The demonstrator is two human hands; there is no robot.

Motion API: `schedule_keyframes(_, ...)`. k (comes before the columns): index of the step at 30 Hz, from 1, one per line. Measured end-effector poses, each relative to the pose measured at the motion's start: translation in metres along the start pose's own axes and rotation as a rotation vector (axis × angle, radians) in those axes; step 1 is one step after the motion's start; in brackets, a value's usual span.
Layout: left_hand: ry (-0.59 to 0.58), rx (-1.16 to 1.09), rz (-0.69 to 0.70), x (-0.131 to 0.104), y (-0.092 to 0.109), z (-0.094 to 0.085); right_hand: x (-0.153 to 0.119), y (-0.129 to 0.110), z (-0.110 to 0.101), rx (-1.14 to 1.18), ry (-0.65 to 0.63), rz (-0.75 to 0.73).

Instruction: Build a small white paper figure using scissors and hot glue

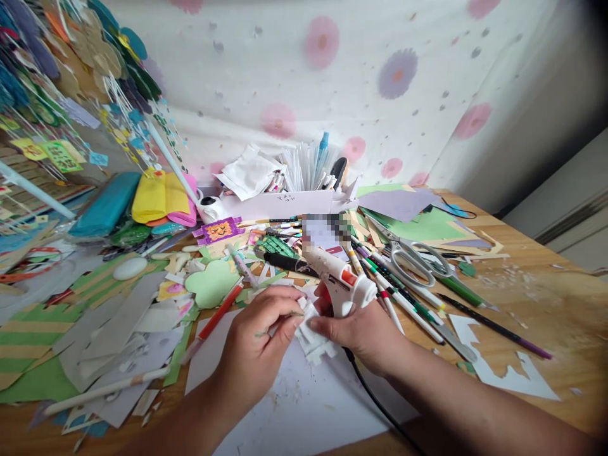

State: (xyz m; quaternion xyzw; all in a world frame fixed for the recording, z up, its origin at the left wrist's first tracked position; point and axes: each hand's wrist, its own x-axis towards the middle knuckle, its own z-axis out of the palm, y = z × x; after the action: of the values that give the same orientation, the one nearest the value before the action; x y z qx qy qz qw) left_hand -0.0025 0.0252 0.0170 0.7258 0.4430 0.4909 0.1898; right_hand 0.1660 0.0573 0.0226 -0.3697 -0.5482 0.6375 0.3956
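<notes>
My right hand [363, 332] is wrapped round the handle of a white hot glue gun [339, 278], whose body tilts up and away to the left. Its black cord runs down past my wrist. My left hand [259, 335] is closed, thumb and forefinger pinched at the left edge of a small white strip-like paper piece [313, 335]. My right thumb rests near that piece's other side; whether it presses on it I cannot tell. Below both hands lies a white sheet of paper [280, 411] with small specks on it.
Silver scissors [415, 259] and several pens [399, 297] lie to the right. Paper scraps [114, 335] and a green flower-shaped cutout [211, 283] cover the left. A white box [280, 206] of tools stands at the back. Hanging paper crafts [61, 76] fill the upper left.
</notes>
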Motion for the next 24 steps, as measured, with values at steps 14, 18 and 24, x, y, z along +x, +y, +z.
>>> schedule_keyframes(14,0.013,-0.332,-0.285,-0.004,-0.002,0.001,-0.003,0.0,-0.007,0.034,0.024,-0.093)
schedule_keyframes(18,0.161,-0.256,-0.337,0.002,-0.002,-0.003,-0.011,-0.002,-0.019,-0.108,0.077,-0.158)
schedule_keyframes(24,0.291,-0.142,-0.325,0.008,-0.005,-0.014,-0.017,-0.02,-0.022,-0.498,-0.153,-0.354)
